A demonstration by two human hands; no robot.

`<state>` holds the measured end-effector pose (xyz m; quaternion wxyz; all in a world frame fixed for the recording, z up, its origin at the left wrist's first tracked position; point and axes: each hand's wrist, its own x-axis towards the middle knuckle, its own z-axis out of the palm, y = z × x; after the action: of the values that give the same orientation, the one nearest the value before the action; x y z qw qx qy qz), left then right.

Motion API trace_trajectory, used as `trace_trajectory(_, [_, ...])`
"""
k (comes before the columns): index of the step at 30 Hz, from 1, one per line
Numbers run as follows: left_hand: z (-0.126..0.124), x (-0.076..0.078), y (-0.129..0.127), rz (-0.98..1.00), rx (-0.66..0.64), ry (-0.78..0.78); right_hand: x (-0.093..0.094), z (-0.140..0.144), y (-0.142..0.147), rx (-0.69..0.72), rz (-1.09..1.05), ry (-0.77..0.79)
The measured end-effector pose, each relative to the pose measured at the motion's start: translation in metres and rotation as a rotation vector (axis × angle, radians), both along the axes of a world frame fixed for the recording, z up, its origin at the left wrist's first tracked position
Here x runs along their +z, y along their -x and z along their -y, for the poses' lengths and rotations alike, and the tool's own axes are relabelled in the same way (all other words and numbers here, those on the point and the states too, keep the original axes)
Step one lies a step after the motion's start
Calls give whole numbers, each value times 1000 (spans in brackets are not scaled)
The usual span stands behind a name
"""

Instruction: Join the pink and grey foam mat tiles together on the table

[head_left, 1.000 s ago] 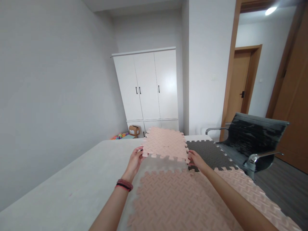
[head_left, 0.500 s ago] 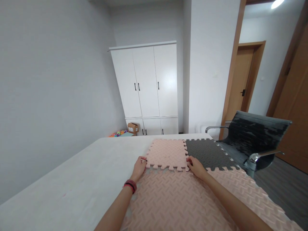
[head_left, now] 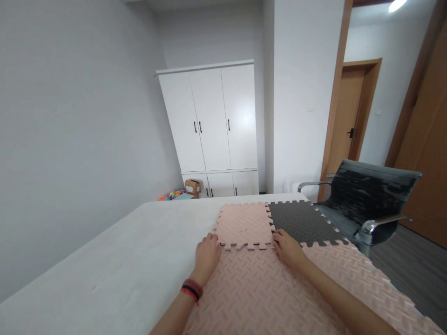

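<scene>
A pink foam mat tile [head_left: 244,224] with jigsaw edges lies at the far end of the mat, its near teeth along the edge of a larger stretch of pink matting [head_left: 251,288]. My left hand [head_left: 207,255], a red and black band on its wrist, has its bent fingers closed on the tile's near left corner. At the near right corner my right hand [head_left: 289,249] grips the tile, fingers together. Both thumbs are mostly hidden. Against the tile's right side sits a dark grey foam tile [head_left: 303,223].
The matting lies on a white table [head_left: 115,251]. A black office chair [head_left: 373,200] with metal armrests stands by the right edge. Behind the table are a white wardrobe [head_left: 213,121], a cardboard box [head_left: 193,186] and colourful small items [head_left: 171,195].
The near edge of the pink tile has come down against the matting and the gap has narrowed. My left hand has turned from a side pinch to fingers over the corner.
</scene>
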<state>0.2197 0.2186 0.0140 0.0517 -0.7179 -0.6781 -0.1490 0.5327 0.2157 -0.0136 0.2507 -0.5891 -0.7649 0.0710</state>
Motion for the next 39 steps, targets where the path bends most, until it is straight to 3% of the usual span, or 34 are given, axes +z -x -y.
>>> trace_trajectory(7, [31,-17,-15,-41,-81,48,8,39,3,126,176,40])
trace_trajectory(16, [20,-27,-5,6,-59,56,7,44,3,142,179,44])
trace_trajectory(27, [31,-21,-6,-89,-93,1,3,45,8,116,186,22])
trace_trajectory(39, [40,-21,-17,-173,-44,2,-2,44,-3,142,142,70])
